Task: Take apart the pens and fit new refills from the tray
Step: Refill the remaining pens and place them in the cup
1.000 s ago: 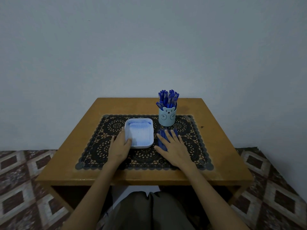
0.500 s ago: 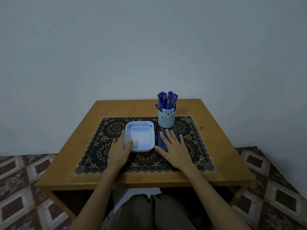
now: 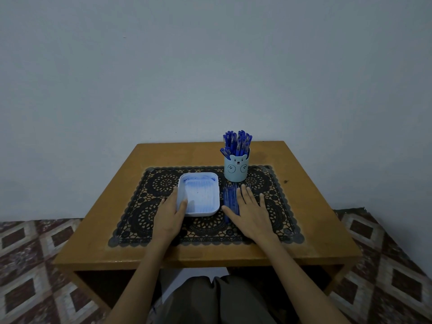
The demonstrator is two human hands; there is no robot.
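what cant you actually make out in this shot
Head view, dim light:
Inside the tray, only blurred blue streaks show; refills cannot be counted.
The loose pens on the mat lie partly under the right hand, so their number is unclear.
The pens in the cup: lower halves hidden by the cup wall.
Whether the left hand grips the tray wall is unclear.

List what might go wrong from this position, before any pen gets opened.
1. The loose blue sticks (pens or refills, too dim to tell) lie partly under the right hand. Lifting it carelessly may roll them across the mat.
2. The bear cup, crammed with tall pens, stands just beyond those fingers, so a hasty reach could tip it.
3. The left hand has its thumb over the rim of the tray. A tug may slide the tray.
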